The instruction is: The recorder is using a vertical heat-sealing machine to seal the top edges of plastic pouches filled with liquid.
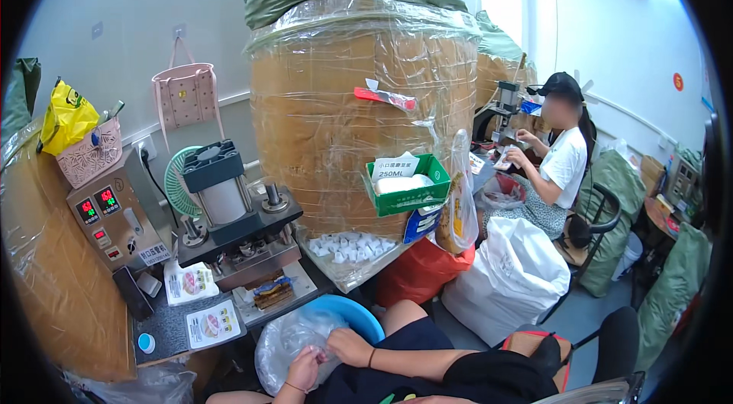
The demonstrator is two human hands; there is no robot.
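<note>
My left hand [304, 370] and my right hand [350, 347] meet low in front of me, over a clear plastic bag [279, 343] that lines a blue basin [365, 318]. Both hands have their fingers closed and nearly touching. Whatever lies between the fingertips is too small to make out. Ahead and to the left stands a press machine [229, 209] with a metal cylinder. On the bench beside it lie two flat printed pouches, the nearer pouch [214, 324] and the farther pouch [190, 282].
Small white plastic pieces [351, 248] lie heaped beside the press. A green box [410, 184] hangs on a tall wrapped carton [305, 129]. A control box [114, 213] stands left. Red [416, 273] and white sacks [508, 282] sit right; beyond, another person [561, 144] works seated.
</note>
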